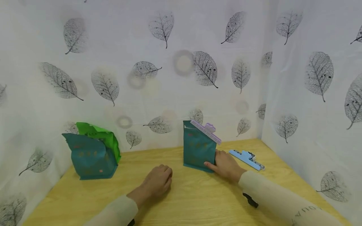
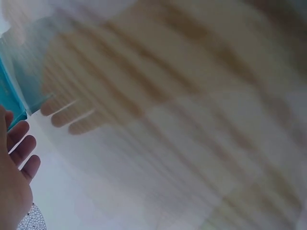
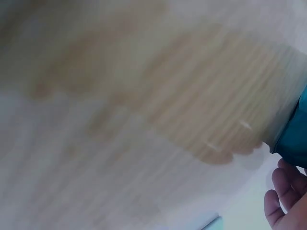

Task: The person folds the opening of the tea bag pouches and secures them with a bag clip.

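A teal pouch stands upright on the table, its top corner folded down under a lilac ruler-like clip. My right hand holds the pouch's lower right side, thumb on the front and the other fingers partly hidden behind. In the right wrist view, curled fingers show beside the pouch's corner. My left hand rests on the table left of the pouch, fingers loosely bent and holding nothing. A light blue clip lies just right of my right hand.
Another teal pouch, without a clip, stands at the table's left side, in front of a bright green bag. The wooden table is bordered at the back and right by pale sheets printed with leaves.
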`<move>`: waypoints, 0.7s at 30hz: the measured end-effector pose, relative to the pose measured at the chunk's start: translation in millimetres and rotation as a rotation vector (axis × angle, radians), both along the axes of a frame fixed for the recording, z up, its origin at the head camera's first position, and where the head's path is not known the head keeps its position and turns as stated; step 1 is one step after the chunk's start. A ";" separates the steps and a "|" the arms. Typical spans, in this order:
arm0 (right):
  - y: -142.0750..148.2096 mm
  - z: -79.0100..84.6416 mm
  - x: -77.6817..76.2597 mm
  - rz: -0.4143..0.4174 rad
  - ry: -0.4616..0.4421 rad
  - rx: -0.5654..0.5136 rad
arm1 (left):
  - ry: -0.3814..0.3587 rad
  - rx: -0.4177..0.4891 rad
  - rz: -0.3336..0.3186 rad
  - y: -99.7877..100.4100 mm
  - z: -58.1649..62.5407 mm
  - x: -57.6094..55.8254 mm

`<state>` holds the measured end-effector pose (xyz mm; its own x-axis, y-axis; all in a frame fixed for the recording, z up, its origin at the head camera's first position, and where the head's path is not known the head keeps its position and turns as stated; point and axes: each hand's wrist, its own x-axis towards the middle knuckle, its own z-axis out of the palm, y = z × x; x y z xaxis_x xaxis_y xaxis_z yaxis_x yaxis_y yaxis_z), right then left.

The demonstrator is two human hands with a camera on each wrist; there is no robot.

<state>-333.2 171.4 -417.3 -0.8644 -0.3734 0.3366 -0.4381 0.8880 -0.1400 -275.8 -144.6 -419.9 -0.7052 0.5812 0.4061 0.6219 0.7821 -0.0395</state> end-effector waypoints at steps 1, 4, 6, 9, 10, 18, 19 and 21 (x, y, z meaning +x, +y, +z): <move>0.9 0.2 -2.3 -0.005 -0.002 -0.006 | 0.008 -0.004 0.002 -0.6 0.1 0.0; 3.6 0.0 -6.1 -0.021 0.003 -0.019 | 0.038 -0.023 0.006 -3.8 -2.0 -0.1; 4.3 -1.4 -7.2 -0.030 0.008 -0.021 | 0.063 -0.027 0.006 -7.6 -4.4 0.8; 5.9 -3.1 -10.2 -0.020 0.017 -0.034 | 0.090 -0.020 0.015 -14.9 -5.9 1.7; 6.8 -4.1 -11.8 -0.012 0.021 -0.041 | 0.093 -0.014 0.017 -17.3 -6.3 2.0; 18.7 -4.8 -21.8 -0.046 0.039 -0.049 | 0.102 0.015 0.045 -31.8 -6.8 -0.6; 19.5 -4.3 -22.5 -0.055 0.038 -0.044 | 0.108 0.029 0.056 -34.6 -6.3 -0.8; 19.9 -3.9 -24.5 -0.068 0.043 -0.027 | 0.128 0.055 0.083 -41.7 -5.1 -0.6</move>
